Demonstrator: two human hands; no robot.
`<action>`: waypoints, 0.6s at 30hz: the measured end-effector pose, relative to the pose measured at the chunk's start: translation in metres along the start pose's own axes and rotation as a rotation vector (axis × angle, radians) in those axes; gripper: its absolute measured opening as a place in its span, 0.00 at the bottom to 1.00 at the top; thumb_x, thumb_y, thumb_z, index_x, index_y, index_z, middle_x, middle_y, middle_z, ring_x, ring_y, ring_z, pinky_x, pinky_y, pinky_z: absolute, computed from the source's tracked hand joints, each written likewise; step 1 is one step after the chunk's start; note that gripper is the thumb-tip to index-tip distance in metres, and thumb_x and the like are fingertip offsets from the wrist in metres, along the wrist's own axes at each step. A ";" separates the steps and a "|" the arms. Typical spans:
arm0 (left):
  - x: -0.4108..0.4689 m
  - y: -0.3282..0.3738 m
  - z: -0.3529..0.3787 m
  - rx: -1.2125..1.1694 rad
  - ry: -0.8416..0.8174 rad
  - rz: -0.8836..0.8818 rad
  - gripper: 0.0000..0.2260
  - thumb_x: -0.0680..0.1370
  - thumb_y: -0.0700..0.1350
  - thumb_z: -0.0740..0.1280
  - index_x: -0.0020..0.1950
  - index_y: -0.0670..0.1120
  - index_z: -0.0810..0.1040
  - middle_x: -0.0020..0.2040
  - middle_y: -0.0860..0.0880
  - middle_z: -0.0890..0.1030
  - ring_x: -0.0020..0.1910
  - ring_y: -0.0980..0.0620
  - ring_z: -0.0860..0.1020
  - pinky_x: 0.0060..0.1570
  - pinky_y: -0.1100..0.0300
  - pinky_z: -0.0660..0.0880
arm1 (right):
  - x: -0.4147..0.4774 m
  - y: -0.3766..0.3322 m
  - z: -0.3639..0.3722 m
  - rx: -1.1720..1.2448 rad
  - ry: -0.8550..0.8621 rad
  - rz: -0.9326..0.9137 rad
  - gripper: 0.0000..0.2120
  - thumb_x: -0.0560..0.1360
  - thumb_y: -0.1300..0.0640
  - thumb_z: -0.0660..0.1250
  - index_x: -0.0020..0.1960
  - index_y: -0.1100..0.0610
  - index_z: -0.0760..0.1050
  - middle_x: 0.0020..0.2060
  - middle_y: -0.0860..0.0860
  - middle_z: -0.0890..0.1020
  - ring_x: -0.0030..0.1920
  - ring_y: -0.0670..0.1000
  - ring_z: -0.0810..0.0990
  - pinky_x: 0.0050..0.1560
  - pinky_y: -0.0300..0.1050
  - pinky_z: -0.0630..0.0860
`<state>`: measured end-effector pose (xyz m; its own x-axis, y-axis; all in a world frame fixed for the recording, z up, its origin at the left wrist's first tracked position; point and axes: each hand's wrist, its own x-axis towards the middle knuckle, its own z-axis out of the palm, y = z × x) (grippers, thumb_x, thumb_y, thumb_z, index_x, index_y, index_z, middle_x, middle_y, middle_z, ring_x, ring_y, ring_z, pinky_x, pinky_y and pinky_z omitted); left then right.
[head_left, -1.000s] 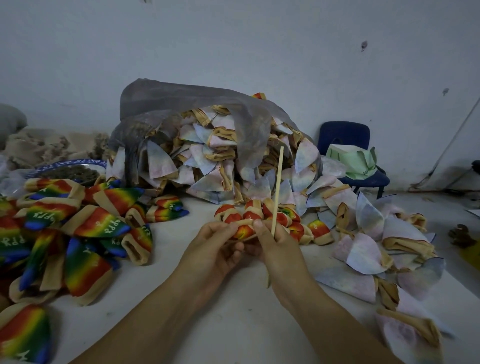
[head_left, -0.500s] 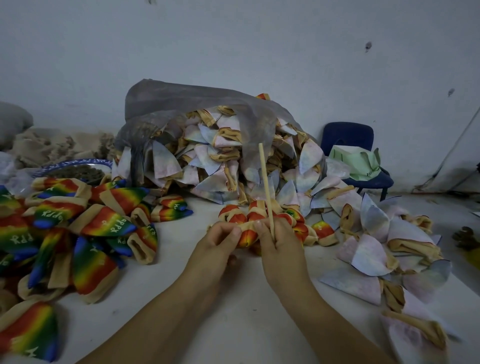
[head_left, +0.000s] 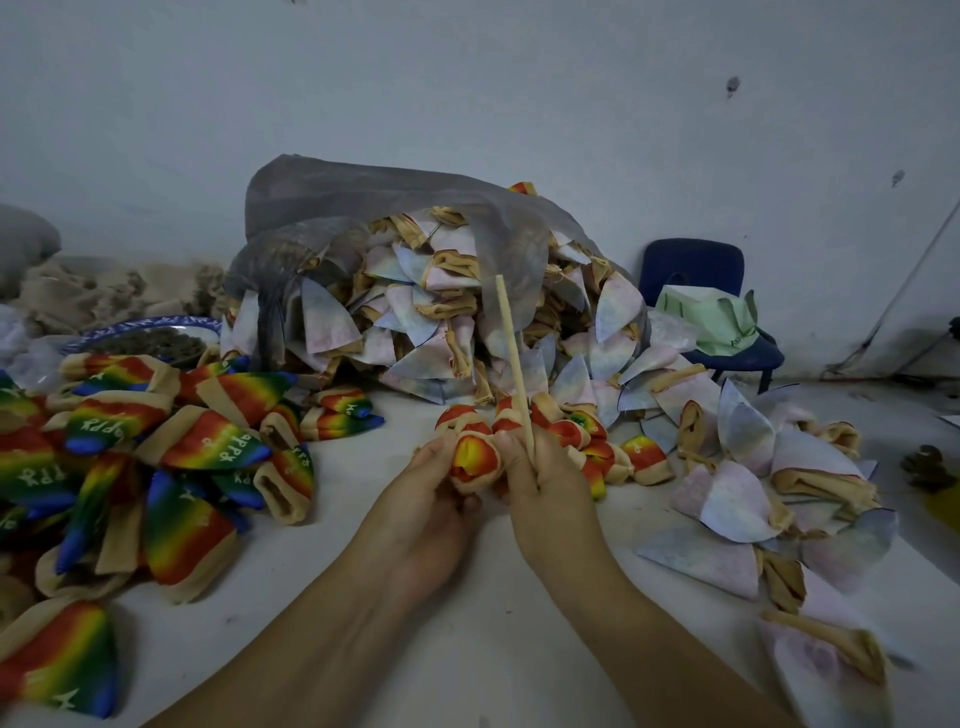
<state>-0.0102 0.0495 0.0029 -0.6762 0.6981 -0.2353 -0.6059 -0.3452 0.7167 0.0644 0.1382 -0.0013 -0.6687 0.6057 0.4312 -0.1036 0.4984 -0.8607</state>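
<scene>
At the table's middle, the left hand (head_left: 431, 499) and right hand (head_left: 540, 478) meet on one fabric piece (head_left: 474, 460).
The left hand's fingers curl round the red-orange fabric piece, held just above the white table (head_left: 493, 649). From 3 o'clock the right hand's thumb touches it while its fingers grip a thin stick (head_left: 511, 358) rising toward 12 o'clock. Rainbow pieces (head_left: 171, 467) lie heaped at 9 o'clock, pale pieces (head_left: 737, 499) at 3 o'clock, and a grey plastic bag (head_left: 363, 208) at 12 o'clock.
</scene>
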 end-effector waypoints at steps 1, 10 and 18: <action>0.000 0.001 0.000 -0.071 0.001 -0.032 0.14 0.81 0.48 0.63 0.64 0.46 0.77 0.50 0.46 0.85 0.46 0.51 0.80 0.42 0.59 0.73 | -0.001 -0.001 0.001 0.054 -0.038 0.048 0.12 0.79 0.45 0.58 0.46 0.51 0.75 0.39 0.53 0.80 0.41 0.49 0.79 0.41 0.41 0.78; 0.002 0.001 -0.008 -0.010 -0.106 0.037 0.18 0.78 0.48 0.67 0.66 0.43 0.77 0.56 0.45 0.83 0.47 0.53 0.80 0.42 0.63 0.76 | 0.002 0.002 -0.011 0.306 -0.066 0.322 0.13 0.80 0.47 0.59 0.42 0.53 0.75 0.25 0.47 0.76 0.26 0.44 0.72 0.27 0.35 0.69; -0.008 -0.002 -0.007 1.023 -0.090 0.728 0.17 0.77 0.61 0.62 0.66 0.63 0.72 0.66 0.65 0.71 0.64 0.72 0.68 0.56 0.79 0.66 | 0.004 0.004 -0.014 0.192 -0.087 0.249 0.12 0.80 0.44 0.57 0.43 0.46 0.74 0.23 0.39 0.73 0.25 0.38 0.71 0.26 0.29 0.66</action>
<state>-0.0066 0.0399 -0.0012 -0.6613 0.6047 0.4439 0.5232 -0.0523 0.8506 0.0719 0.1511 0.0006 -0.7503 0.6351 0.1834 -0.0605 0.2103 -0.9758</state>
